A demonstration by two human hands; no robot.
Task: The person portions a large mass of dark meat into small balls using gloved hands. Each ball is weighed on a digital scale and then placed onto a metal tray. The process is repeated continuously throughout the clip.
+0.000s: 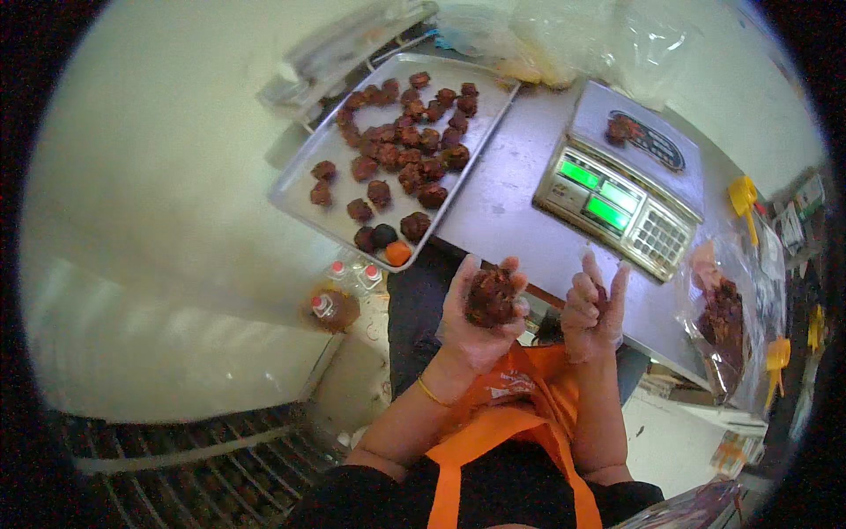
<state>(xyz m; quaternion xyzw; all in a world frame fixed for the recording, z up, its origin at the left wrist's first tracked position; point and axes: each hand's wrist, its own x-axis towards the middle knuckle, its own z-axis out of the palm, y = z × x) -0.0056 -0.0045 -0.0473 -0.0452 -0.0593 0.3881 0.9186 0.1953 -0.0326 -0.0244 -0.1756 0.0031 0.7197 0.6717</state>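
Observation:
My left hand (486, 317), in a clear plastic glove, holds a dark reddish-brown ball (491, 297) of a lumpy mixture. In my right hand (595, 311), gloved the same way, the fingers are curled around a small piece (600, 299) of similar stuff, mostly hidden. Ahead to the left lies a metal tray (301, 155) bearing many such lumps, with an orange ball (398, 253) and a black ball (384, 235) at its near corner. A digital scale (615, 192) with lit green displays stands ahead to the right. One brown lump (621, 130) rests on its plate.
An open plastic bag (720, 317) of brown mixture lies at the table's right. Yellow scoops (743, 195) are near the right edge. Clear plastic bags (595, 40) lie behind the scale. Bottles with red caps (324, 305) stand below the tray, and a metal rack (198, 463) is at lower left.

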